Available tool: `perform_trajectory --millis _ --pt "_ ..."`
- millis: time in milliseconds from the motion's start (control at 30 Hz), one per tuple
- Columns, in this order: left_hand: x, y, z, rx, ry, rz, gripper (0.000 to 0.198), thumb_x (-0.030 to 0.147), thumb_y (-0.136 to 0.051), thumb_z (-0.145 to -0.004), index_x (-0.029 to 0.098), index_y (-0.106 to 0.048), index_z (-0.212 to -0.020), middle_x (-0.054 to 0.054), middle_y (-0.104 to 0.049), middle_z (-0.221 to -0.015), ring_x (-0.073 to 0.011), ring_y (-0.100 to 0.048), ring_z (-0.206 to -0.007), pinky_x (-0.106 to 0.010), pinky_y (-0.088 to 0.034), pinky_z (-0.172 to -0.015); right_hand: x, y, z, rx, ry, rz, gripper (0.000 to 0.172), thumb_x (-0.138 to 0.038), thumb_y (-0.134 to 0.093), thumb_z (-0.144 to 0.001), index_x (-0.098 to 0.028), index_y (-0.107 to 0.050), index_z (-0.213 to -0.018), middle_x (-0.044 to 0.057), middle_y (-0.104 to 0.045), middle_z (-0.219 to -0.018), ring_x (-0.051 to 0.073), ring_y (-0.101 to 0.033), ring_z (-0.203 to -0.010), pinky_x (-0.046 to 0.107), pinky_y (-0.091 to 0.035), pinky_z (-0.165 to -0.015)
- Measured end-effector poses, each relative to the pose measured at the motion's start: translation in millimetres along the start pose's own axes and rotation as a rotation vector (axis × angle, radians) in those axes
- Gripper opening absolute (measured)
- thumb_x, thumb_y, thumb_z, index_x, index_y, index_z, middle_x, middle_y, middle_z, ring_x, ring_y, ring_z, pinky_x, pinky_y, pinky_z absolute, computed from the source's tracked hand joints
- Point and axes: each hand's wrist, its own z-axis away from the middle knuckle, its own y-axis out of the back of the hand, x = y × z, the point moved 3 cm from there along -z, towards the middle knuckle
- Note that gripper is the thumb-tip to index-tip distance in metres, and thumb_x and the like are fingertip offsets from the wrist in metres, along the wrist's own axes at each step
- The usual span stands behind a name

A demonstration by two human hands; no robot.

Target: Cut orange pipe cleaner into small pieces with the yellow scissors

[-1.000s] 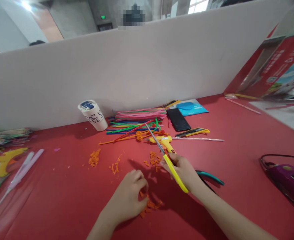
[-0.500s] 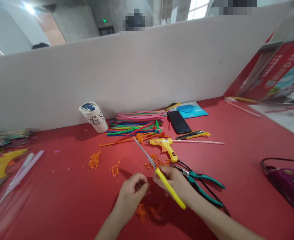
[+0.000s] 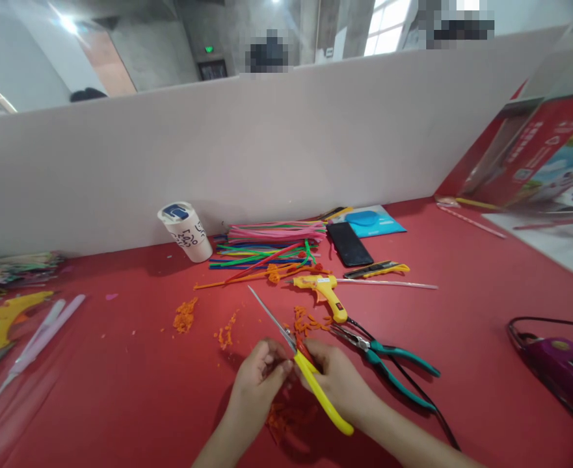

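Observation:
My right hand (image 3: 339,377) grips a pair of scissors (image 3: 324,400) with yellow handles. Their long blades point up and to the left, across the gap between my hands. My left hand (image 3: 259,377) is closed in a pinch close beside the scissors' pivot; whatever lies between its fingertips is too small and hidden to name. Below both hands, orange fuzzy scraps (image 3: 277,421) lie on the red table (image 3: 134,396). More short orange pieces (image 3: 306,320) are strewn just beyond my right hand, and a small orange heap (image 3: 185,316) sits farther left.
A yellow glue gun (image 3: 322,286) and green-handled pliers (image 3: 388,364) lie right of centre. Behind are colourful pipe cleaners (image 3: 271,234), a phone (image 3: 349,244), a utility knife (image 3: 376,268) and a white cup (image 3: 186,234). Another glue gun (image 3: 10,315) is at left.
The scissors have come down and left, nearer my left hand, and my right hand has turned slightly with them. My left hand has hardly moved. The view has tilted up a little.

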Motion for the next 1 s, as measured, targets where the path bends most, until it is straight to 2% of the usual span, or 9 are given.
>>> perform_trajectory --millis 167,300,467,600,867,1000 --pt "-3 2.7 1 -0.010 -0.040 -0.079 0.004 0.019 -0.053 -0.072 0.016 -0.055 -0.074 -0.001 -0.059 -0.069 -0.0135 -0.054 -0.065 -0.024 -0.043 -0.062 -4 -1 3 0.014 0.028 0.011 0.010 -0.022 -0.047 -0.063 -0.019 -0.038 -0.060 -0.007 -0.032 -0.057 0.008 -0.030 -0.054 0.019 -0.027 -0.048" --pt "3 3.9 1 -0.033 -0.055 -0.311 0.010 0.018 -0.053 -0.070 0.017 -0.063 -0.072 -0.001 -0.062 -0.064 -0.0146 -0.055 -0.061 -0.024 -0.042 -0.060 -3 2 3 0.041 0.034 0.038 0.007 -0.018 -0.043 -0.060 -0.019 -0.036 -0.058 -0.007 -0.031 -0.055 0.008 -0.030 -0.053 0.019 -0.026 -0.047" --pt "11 2.5 5 0.028 -0.206 -0.645 0.012 0.013 -0.052 -0.069 0.019 -0.063 -0.068 -0.001 -0.061 -0.063 -0.0146 -0.053 -0.060 -0.024 -0.039 -0.057 -4 4 3 0.060 0.045 0.100 0.008 -0.017 -0.044 -0.060 -0.019 -0.036 -0.057 -0.007 -0.031 -0.055 0.008 -0.029 -0.053 0.019 -0.024 -0.046" --pt "9 1.7 7 0.057 -0.271 -0.779 0.013 0.011 -0.052 -0.068 0.019 -0.062 -0.069 -0.003 -0.062 -0.067 -0.0161 -0.053 -0.064 -0.027 -0.039 -0.061 -4 5 5 0.080 0.053 0.173 0.013 -0.017 -0.047 -0.059 -0.019 -0.034 -0.056 -0.008 -0.030 -0.053 0.008 -0.027 -0.052 0.019 -0.021 -0.044" --pt "11 2.7 5 0.041 -0.258 -0.682 0.016 0.008 -0.052 -0.066 0.019 -0.064 -0.066 -0.002 -0.061 -0.065 -0.0152 -0.053 -0.063 -0.026 -0.039 -0.060 -4 5 2 0.069 0.060 0.263 0.014 -0.019 -0.048 -0.063 -0.019 -0.034 -0.058 -0.007 -0.032 -0.053 0.008 -0.028 -0.052 0.019 -0.022 -0.045" --pt "12 13.2 1 0.143 -0.152 -0.360 0.006 0.013 -0.058 -0.063 0.017 -0.061 -0.059 0.000 -0.058 -0.059 -0.0132 -0.050 -0.057 -0.024 -0.040 -0.056 -10 13 4 0.063 0.087 0.380 0.022 -0.030 -0.054 -0.066 -0.020 -0.035 -0.059 -0.007 -0.037 -0.052 0.008 -0.031 -0.049 0.020 -0.022 -0.044"
